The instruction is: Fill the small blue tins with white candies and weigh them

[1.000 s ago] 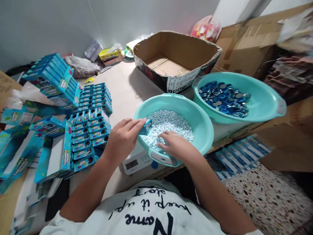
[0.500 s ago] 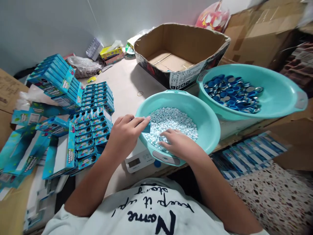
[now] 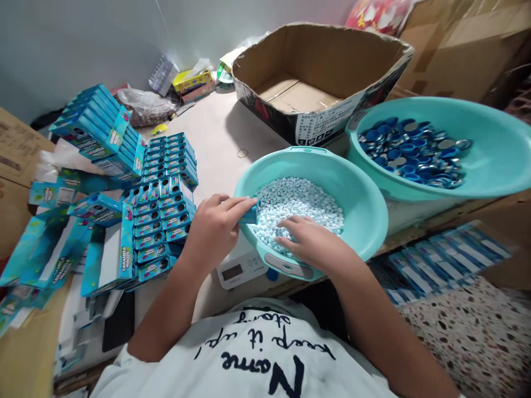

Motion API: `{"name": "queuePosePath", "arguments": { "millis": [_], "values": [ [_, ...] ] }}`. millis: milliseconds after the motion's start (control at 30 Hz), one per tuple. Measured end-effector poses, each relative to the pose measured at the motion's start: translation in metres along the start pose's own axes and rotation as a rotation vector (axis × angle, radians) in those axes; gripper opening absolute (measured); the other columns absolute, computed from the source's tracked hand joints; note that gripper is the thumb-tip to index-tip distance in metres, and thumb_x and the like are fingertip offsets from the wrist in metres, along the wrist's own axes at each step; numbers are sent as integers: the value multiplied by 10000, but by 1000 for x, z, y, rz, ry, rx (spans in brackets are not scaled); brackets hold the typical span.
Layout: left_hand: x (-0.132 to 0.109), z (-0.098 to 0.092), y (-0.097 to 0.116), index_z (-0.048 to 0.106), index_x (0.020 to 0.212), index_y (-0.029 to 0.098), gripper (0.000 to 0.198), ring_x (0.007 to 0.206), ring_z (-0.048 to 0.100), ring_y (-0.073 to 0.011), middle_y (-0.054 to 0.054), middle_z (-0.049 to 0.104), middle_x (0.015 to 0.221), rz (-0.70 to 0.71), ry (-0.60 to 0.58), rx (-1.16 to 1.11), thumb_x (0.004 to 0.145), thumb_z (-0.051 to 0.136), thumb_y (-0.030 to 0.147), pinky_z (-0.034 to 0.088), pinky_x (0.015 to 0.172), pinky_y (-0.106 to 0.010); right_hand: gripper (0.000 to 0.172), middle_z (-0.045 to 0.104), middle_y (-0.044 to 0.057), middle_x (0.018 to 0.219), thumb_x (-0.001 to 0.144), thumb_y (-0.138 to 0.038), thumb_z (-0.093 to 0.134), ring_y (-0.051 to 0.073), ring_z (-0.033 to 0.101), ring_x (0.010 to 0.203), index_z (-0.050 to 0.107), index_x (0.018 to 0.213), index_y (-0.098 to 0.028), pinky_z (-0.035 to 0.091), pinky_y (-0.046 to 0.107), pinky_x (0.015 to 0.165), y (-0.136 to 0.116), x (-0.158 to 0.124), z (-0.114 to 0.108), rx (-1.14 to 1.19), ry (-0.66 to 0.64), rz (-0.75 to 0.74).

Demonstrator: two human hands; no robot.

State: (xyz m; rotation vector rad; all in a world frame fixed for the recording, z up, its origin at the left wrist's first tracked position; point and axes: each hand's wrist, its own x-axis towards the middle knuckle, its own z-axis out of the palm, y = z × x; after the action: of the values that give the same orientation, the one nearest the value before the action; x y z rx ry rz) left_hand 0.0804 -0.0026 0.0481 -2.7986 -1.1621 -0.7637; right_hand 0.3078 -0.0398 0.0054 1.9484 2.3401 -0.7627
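Observation:
My left hand point(image 3: 218, 224) is closed round a small blue container point(image 3: 250, 212) at the left rim of the nearer turquoise basin point(image 3: 365, 213). Small pale blue and white pieces point(image 3: 307, 193) cover the bottom of that basin. My right hand point(image 3: 305, 237) rests in them with its fingers curled; its fingertips are partly sunk among the pieces, so what they hold is hidden. Under the basin's near left side a white scale point(image 3: 243, 270) shows its display.
Blue printed boxes point(image 3: 155, 221) stand in rows and stacks at the left. Behind the basin is an open cardboard box point(image 3: 327, 121). A second turquoise basin point(image 3: 493, 143) at the right holds blue and silver caps point(image 3: 410, 149). Flat blue packs point(image 3: 443, 260) lie below the table edge.
The view has shifted slightly, so most things appear moved. More of the blue container shows beyond my left fingers. My right hand stays among the pieces.

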Motion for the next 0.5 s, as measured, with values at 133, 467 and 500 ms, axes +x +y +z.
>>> {"name": "queuePosePath", "arguments": {
  "millis": [133,467,500],
  "values": [
    [-20,7,-4,633,1212,225,352,1039,668,-215,-48,728,1141,-152,241,-248,883,668,103,540,919,-358,373,654,135,1273,1002,-417,490,339,578,1215,666,1254,-207,499,412,952,0,0,0,-9,2,-1],
    [-99,62,-25,487,1190,247,466,816,695,-137,-12,637,968,-636,375,-800,872,758,453,585,744,-235,481,626,146,1369,983,-485,430,366,552,1274,654,1305,-207,491,481,1008,6,4,5,23,-17,-15],
    [-102,66,-28,487,1196,248,456,827,701,-144,-22,644,988,-628,319,-835,883,745,457,591,749,-243,482,626,146,1370,979,-489,433,364,552,1278,658,1301,-208,484,485,1024,7,6,5,29,-19,-16]
  ]
}}
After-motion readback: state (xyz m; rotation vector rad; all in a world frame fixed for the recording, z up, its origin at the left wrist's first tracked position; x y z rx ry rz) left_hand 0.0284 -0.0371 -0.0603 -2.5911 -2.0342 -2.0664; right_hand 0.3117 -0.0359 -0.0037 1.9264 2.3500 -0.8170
